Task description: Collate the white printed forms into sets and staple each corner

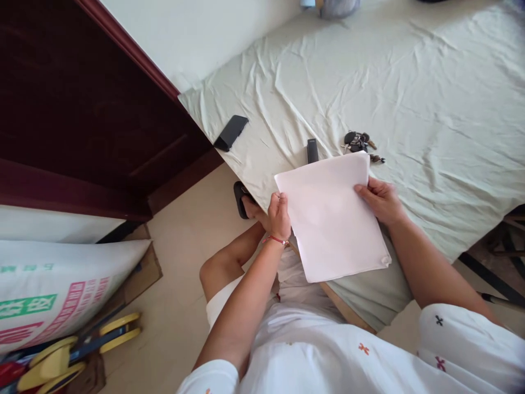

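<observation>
A stack of white paper (336,219) is held up between both hands over the near edge of the table, its lower right corner crumpled. My left hand (279,216), with a red string on the wrist, is closed on the paper's left edge. On the right edge, my right hand (381,201) grips it with the thumb on top and the other fingers mostly hidden beneath. Just beyond the paper's top edge lies a small black object (312,151), partly covered by it. A bunch of keys (357,141) rests near the top right corner.
A pale wrinkled cloth (410,82) covers the table. A black phone-like object (232,132) lies by its left edge. Left are a dark red door (94,98), a printed white sack (69,290) and a yellow-wheeled item (118,331) on the floor.
</observation>
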Demonstrator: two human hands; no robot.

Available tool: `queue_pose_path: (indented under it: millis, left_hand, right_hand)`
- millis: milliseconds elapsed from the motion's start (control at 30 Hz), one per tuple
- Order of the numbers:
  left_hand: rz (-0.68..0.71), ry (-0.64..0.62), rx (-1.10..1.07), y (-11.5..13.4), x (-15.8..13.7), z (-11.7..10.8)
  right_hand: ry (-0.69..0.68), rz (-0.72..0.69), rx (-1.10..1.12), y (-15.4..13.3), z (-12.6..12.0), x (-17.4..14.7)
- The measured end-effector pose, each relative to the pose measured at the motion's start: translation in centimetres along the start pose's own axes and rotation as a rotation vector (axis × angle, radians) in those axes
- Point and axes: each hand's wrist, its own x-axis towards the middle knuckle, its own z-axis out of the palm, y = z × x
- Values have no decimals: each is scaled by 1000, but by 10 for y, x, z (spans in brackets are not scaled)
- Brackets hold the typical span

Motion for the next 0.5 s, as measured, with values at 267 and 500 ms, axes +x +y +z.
queue_pose_path:
  millis: [267,500]
  left_hand:
    - [-109,-274,-35,-3,-5,-8]
    - [-89,-140,-73,-8,1,-10]
  right_hand:
    - [52,-25,69,2,2,1]
    - [50,-185,-9,9,-5,9]
